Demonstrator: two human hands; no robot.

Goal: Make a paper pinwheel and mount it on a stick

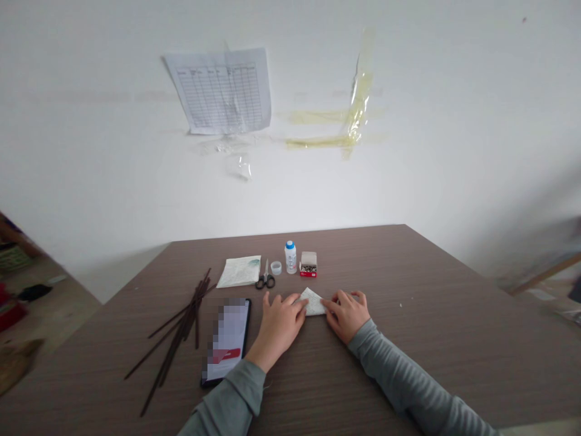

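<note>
Holds folded sheet (313,304), likely light and soft, by handiest side edges in bent fingers of left hand (282,317) and right hand (348,316).

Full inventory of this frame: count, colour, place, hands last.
Wall: one, white, background
Printed sheet: one, white, on wall
Tape: several strips, yellowish and clear, on wall
Table: one, brown, before wall
Bottle: one, white, blue-capped, on table
Box: one, red-fronted, right of bottle
Small pieces: many, metallic, inside box
Round item: one, translucent, left of bottle
Scissors: one pair, black-handled, left of round item
Flat piece: one, white, left of scissors
Phone: one, black-edged, nearer than scissors
Sticks: several, dark brown, left of phone
Folded sheet: one, white, nearer than box
Blurred items: several, mixed colours, both side edges
Sleeves: two, grey, bottom
Left hand: one, bare, touching folded sheet's left
Right hand: one, bare, touching its right
</note>
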